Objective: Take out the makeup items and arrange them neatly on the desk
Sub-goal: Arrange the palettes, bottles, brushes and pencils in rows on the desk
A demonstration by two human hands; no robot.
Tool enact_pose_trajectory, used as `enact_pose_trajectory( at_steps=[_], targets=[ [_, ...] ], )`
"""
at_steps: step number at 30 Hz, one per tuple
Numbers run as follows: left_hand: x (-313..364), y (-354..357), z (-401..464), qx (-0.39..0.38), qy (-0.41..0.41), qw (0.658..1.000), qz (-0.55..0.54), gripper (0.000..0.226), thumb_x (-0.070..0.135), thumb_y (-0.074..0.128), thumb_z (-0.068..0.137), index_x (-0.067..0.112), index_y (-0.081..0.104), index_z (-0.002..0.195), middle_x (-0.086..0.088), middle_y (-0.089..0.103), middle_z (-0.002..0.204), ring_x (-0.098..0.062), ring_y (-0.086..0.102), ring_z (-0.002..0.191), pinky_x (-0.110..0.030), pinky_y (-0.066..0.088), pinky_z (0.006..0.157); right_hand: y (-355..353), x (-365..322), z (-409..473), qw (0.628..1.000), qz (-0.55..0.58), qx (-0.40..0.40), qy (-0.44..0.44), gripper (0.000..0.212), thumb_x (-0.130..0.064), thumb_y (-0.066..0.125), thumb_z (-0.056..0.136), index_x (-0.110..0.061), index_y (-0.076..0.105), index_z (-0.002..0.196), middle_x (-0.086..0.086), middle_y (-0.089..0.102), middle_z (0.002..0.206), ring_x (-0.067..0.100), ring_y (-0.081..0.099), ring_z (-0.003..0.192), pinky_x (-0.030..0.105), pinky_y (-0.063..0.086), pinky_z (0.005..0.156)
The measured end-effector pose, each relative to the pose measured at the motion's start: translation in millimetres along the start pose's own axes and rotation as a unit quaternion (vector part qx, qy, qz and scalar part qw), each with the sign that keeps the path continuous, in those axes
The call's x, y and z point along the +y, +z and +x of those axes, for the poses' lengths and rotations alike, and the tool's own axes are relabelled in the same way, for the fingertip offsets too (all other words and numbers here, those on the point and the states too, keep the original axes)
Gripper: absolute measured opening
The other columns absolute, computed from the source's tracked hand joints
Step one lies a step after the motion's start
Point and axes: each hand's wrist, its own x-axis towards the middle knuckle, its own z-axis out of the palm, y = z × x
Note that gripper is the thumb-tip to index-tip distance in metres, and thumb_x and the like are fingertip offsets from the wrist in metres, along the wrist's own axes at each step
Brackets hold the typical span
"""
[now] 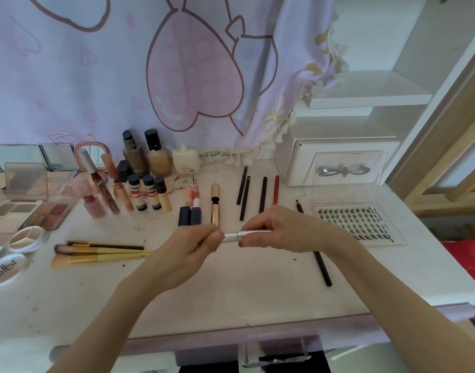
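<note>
Over the white counter [231, 286] I see both grips pinching one silver tube [241, 235]: left grip [196, 243], right grip [276, 227].

Hanging behind the white desk [231, 292]: a lilac heart-print curtain [123, 76]; standing rightward, white shelves [371, 98] catching soft daylight.
</note>
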Motion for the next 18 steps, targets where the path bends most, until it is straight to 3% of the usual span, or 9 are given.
enact_pose_trajectory(
  at_steps=[2, 3, 6, 9, 12, 14, 16, 18],
  targets=[
    [-2.5, -1.6, -4.8, 0.014, -0.053, 0.998, -0.037, 0.043, 0.053, 0.028, 0.085, 0.026, 0.051, 0.062, 0.009, 0.041, 0.050, -0.004, 0.039, 0.048, -0.014, 0.033, 0.050, 8.1, -3.7, 3.4, 0.993, -0.106, 0.038, -0.034, 0.014, -0.030, 0.060, 0.089, -0.022, 0.069, 0.096, -0.016, 0.052, 0.058, -0.002, 0.045, 0.051, 0.009, 0.035, 0.053],
    [-2.7, -2.4, -5.3, 0.025, -0.064, 0.997, -0.037, 0.042, 0.051, 0.028, 0.086, 0.027, 0.052, 0.061, 0.008, 0.041, 0.050, -0.003, 0.039, 0.048, -0.014, 0.034, 0.051, 10.0, -4.5, 4.1, 0.992, -0.107, 0.051, -0.036, 0.015, -0.031, 0.061, 0.087, -0.022, 0.069, 0.096, -0.017, 0.054, 0.061, -0.003, 0.046, 0.054, 0.009, 0.036, 0.054],
    [2.4, -4.8, -2.7, 0.038, -0.034, 0.998, 0.023, 0.007, 0.039, 0.045, 0.088, 0.043, 0.045, 0.082, 0.009, 0.049, 0.065, -0.003, 0.046, 0.057, -0.015, 0.037, 0.054, 7.9, -1.0, 4.2, 0.996, -0.042, 0.084, -0.009, 0.014, -0.033, 0.065, 0.084, -0.023, 0.071, 0.093, -0.016, 0.055, 0.058, 0.000, 0.044, 0.050, 0.012, 0.034, 0.050],
    [5.2, -1.5, -4.8, 0.063, 0.003, 0.997, 0.040, 0.030, 0.031, 0.063, 0.082, 0.045, 0.038, 0.090, 0.011, 0.049, 0.072, -0.006, 0.047, 0.060, -0.014, 0.037, 0.055, 6.5, 1.6, 0.3, 0.991, 0.108, 0.072, 0.013, 0.014, -0.033, 0.063, 0.086, -0.021, 0.068, 0.089, -0.011, 0.048, 0.051, 0.005, 0.036, 0.044, 0.016, 0.031, 0.045],
    [7.4, 0.4, -4.9, 0.103, 0.020, 0.994, 0.010, 0.021, 0.022, 0.056, 0.088, 0.038, 0.043, 0.083, 0.010, 0.049, 0.065, -0.004, 0.048, 0.060, -0.012, 0.038, 0.054, 7.3, 6.0, -1.2, 0.963, 0.259, 0.078, 0.016, 0.014, -0.026, 0.059, 0.089, -0.015, 0.061, 0.080, -0.006, 0.049, 0.053, 0.007, 0.034, 0.043, 0.015, 0.032, 0.043],
    [6.3, 1.1, -1.9, 0.106, -0.016, 0.993, 0.040, 0.023, 0.023, 0.046, 0.094, 0.036, 0.043, 0.074, 0.009, 0.044, 0.057, 0.000, 0.048, 0.056, -0.009, 0.037, 0.055, 8.2, 8.4, -2.0, 0.964, 0.244, 0.103, 0.001, 0.007, -0.017, 0.061, 0.089, -0.017, 0.063, 0.081, -0.006, 0.055, 0.058, 0.006, 0.040, 0.047, 0.015, 0.036, 0.047],
    [4.0, 1.5, 0.0, 0.097, -0.047, 0.992, 0.068, 0.032, 0.025, 0.038, 0.096, 0.035, 0.044, 0.066, 0.009, 0.041, 0.052, -0.005, 0.044, 0.048, -0.008, 0.036, 0.054, 9.1, 10.4, -3.2, 0.967, 0.217, 0.130, -0.023, 0.014, -0.010, 0.065, 0.085, -0.024, 0.067, 0.083, -0.009, 0.059, 0.062, 0.005, 0.044, 0.052, 0.015, 0.040, 0.052],
    [4.0, 0.8, -0.3, 0.075, -0.057, 0.995, 0.038, 0.024, 0.029, 0.042, 0.093, 0.035, 0.047, 0.070, 0.007, 0.045, 0.055, -0.006, 0.043, 0.047, -0.010, 0.037, 0.052, 9.7, 12.7, -4.1, 0.964, 0.220, 0.147, -0.035, 0.019, -0.008, 0.067, 0.082, -0.027, 0.069, 0.082, -0.010, 0.060, 0.063, 0.005, 0.046, 0.054, 0.015, 0.041, 0.054]
  ],
)
